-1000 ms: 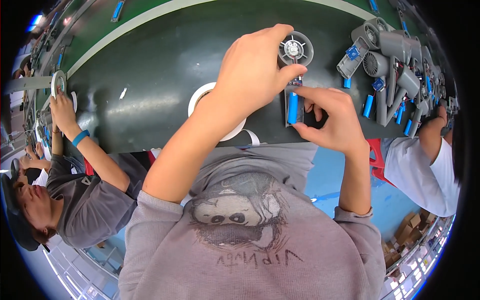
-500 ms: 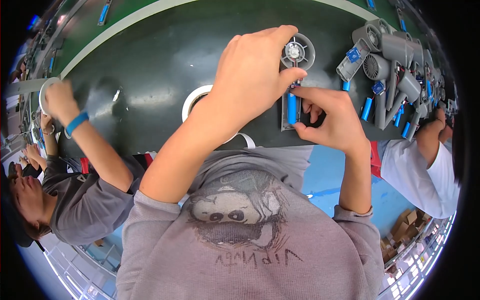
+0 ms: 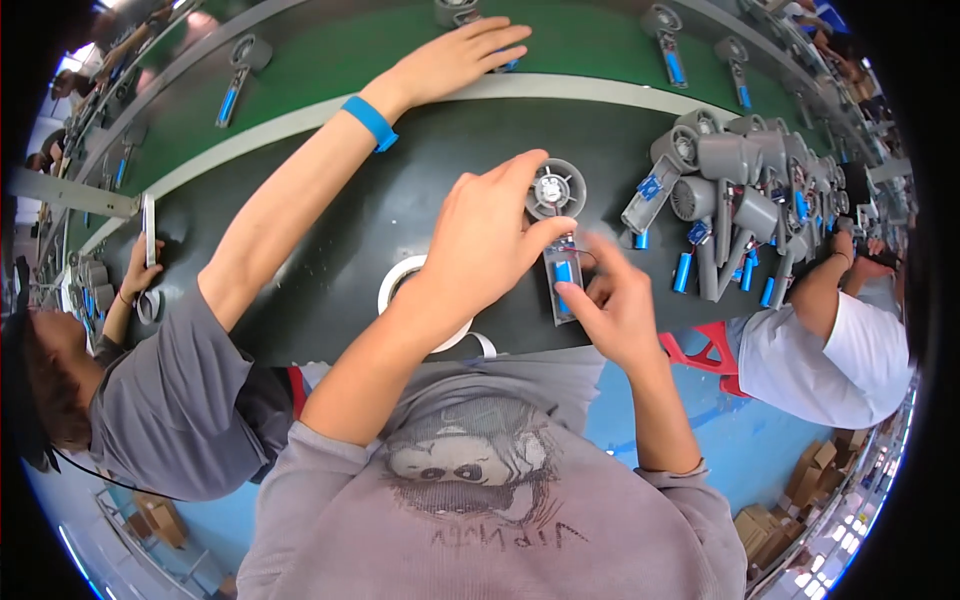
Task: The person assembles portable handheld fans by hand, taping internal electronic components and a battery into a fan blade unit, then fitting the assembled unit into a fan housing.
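Note:
A small grey hand-held fan (image 3: 556, 192) lies on the dark table, its round head pointing away from me. Its open handle (image 3: 562, 285) shows a blue battery inside. My left hand (image 3: 485, 245) grips the fan just below the head, thumb against the handle's top. My right hand (image 3: 612, 305) is blurred and holds the lower handle, its fingertips at the battery. A white tape roll (image 3: 397, 283) lies partly hidden under my left wrist.
A heap of grey fan bodies with blue batteries (image 3: 735, 190) fills the table at right. A co-worker's arm with a blue wristband (image 3: 370, 120) stretches from the left onto the green conveyor (image 3: 300, 70), which carries more fans. Another person in white (image 3: 830, 340) works at right.
The co-worker's arm has swung from the far left across the table to the conveyor. My right hand has shifted on the handle; my left hand keeps its grip.

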`<state>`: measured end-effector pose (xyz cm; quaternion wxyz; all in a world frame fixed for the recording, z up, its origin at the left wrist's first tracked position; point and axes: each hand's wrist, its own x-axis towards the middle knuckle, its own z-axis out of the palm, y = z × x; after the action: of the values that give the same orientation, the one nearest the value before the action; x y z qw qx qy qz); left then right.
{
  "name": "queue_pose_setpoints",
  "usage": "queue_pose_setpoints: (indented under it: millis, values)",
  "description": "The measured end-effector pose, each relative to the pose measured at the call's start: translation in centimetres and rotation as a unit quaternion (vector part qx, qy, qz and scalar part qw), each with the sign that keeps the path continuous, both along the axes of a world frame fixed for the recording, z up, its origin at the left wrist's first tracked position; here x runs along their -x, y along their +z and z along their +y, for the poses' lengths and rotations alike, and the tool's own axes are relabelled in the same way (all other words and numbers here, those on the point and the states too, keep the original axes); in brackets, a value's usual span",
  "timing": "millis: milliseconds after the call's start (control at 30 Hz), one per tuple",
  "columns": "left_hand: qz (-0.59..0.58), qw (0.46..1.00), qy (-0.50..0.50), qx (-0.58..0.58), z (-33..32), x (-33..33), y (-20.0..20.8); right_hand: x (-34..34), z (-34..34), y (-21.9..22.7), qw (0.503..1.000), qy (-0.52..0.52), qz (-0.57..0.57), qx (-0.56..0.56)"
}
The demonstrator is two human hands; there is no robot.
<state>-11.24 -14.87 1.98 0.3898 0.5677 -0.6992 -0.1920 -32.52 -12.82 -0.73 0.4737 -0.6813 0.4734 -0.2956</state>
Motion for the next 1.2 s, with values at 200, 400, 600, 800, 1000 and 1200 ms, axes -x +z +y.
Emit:
queue_pose_setpoints:
  millis: [200, 400, 600, 800, 1000, 1200]
  values:
    - [0.052, 0.992, 0.063, -0.099, 1.0, -1.7, 1.2, -2.0, -0.2, -0.6, 0.965, 0.002, -0.175, -0.197]
    - [0.004, 0.997, 0.052, 0.052, 10.6, -5.4, -0.9, -5.7, -7.2, -0.9, 0.976, -0.059, -0.153, -0.144]
    - [-0.134, 0.991, -0.020, -0.006, 15.3, -7.2, -2.7, -13.1, -24.9, -4.3, 0.993, -0.118, 0.000, 0.011]
    - [-0.119, 0.987, 0.104, 0.010, 15.7, -8.9, -4.3, -17.2, -29.2, -3.1, 0.964, -0.157, 0.119, 0.181]
    - [-0.104, 0.979, 0.155, 0.081, 16.5, -8.7, -4.8, -13.9, -15.5, -3.1, 0.978, -0.076, -0.038, 0.192]
    - [-0.045, 0.913, 0.404, -0.016, 29.7, -10.2, -8.3, -7.0, -4.5, -3.6, 0.986, 0.057, -0.060, 0.146]
